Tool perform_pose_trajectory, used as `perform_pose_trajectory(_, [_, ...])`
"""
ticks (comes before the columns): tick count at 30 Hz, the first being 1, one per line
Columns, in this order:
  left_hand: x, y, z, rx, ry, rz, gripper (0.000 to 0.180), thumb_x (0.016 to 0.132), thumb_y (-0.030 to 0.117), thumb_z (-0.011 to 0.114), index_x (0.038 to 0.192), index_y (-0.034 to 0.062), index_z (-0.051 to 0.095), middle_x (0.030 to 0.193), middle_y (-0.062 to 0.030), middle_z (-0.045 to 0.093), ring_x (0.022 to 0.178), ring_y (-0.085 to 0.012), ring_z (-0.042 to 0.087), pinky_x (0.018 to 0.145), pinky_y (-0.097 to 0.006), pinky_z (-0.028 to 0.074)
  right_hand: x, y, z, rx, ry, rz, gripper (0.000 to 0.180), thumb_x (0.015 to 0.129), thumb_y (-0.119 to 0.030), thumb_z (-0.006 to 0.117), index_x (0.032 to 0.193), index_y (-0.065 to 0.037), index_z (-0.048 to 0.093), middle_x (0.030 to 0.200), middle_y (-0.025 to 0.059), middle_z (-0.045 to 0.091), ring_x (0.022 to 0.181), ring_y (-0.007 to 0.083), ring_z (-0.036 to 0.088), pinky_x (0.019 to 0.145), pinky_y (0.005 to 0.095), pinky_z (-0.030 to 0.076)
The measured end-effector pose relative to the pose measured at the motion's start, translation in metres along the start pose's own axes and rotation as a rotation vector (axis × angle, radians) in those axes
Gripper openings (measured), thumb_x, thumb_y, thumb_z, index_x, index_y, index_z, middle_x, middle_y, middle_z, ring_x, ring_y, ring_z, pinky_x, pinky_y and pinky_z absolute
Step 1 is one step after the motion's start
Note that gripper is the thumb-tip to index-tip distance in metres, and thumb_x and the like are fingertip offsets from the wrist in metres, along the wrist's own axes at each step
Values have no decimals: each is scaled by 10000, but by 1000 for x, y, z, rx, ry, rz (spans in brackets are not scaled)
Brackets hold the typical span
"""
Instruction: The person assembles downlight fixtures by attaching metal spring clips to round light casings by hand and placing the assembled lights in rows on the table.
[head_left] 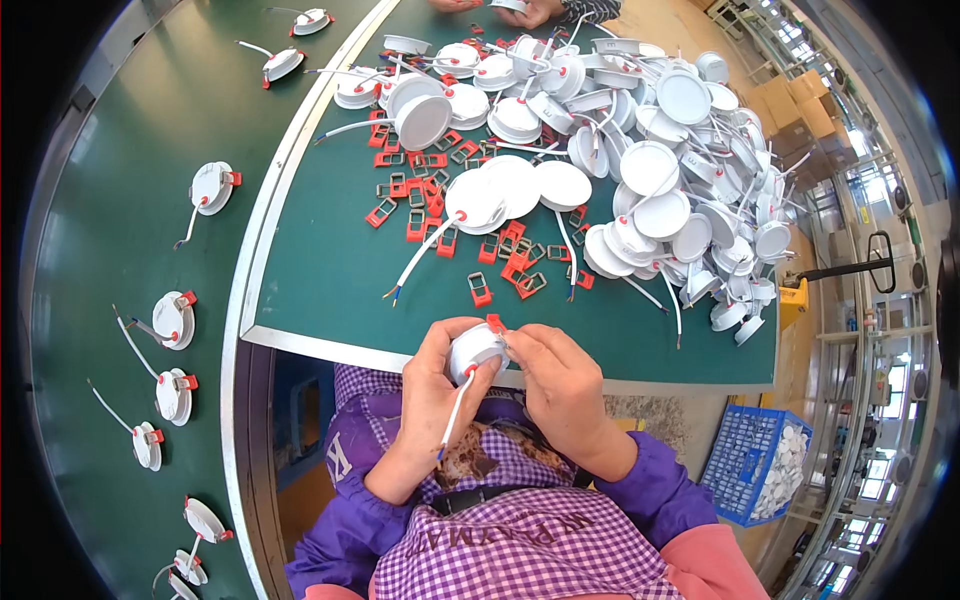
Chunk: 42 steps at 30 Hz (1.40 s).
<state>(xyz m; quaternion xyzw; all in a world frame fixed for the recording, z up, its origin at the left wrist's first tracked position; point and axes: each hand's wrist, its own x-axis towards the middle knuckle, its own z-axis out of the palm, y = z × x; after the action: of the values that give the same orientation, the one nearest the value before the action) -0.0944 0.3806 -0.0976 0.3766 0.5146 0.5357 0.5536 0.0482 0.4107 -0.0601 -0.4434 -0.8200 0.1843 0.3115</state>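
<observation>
Green table; lamp between hands.

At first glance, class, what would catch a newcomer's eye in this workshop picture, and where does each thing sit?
A big heap of round white lamp housings fills the far right of the green table, with red clips scattered before it. At the near edge, the left hand and right hand hold one white housing between them. More finished lamps lie spaced along the belt on the left.
</observation>
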Motion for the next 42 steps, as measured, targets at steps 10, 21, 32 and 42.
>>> perform_pose_trajectory(10, [4,-5,5,69,31,18,344,825,4,687,1130,-3,527,1024,-89,636,930,-132,622,804,-262,519,-1,3,2,7,25,37,261,733,75,604,983,6,634,929,158,626,823,318,632,700,373,525])
perform_pose_trajectory(21, [3,-8,5,33,25,35,361,826,2,689,1144,-4,518,1030,-93,643,932,-134,623,794,-262,522,6,0,-5,16,-58,66,236,725,81,610,947,6,644,916,139,633,814,304,636,687,368,526])
perform_pose_trajectory(32, [5,9,-6,109,-124,0,352,829,6,692,1146,5,538,1050,-70,633,966,-110,602,815,-253,498,6,8,-4,278,-42,205,296,783,15,672,1071,5,606,1000,135,642,841,262,666,712,333,534])
perform_pose_trajectory(42, [-9,13,-12,-38,-141,-33,351,839,-6,678,1150,-10,515,1058,-87,622,962,-126,608,832,-259,502,0,-6,-11,771,-213,603,447,878,-55,636,1296,-2,488,1202,153,596,1103,210,583,915,336,475])
